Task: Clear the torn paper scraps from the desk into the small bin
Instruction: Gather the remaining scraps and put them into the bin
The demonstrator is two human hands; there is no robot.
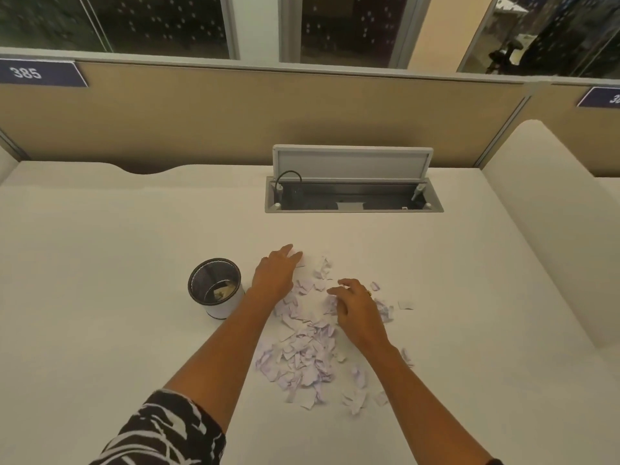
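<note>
Head view, white desk, tan partition; left hand, right hand, both uncurled on paper scraps

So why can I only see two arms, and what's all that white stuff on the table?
The camera sits on the person's head and looks down, so only their arms show. The left hand and the right hand rest on a pile of torn paper scraps on the pale desk. Neither seems to grip anything; the fingers just touch the paper. The small round bin stands upright beside the left hand, with a little rubbish inside. Farther back, a cable hatch in the desk is open.
</note>
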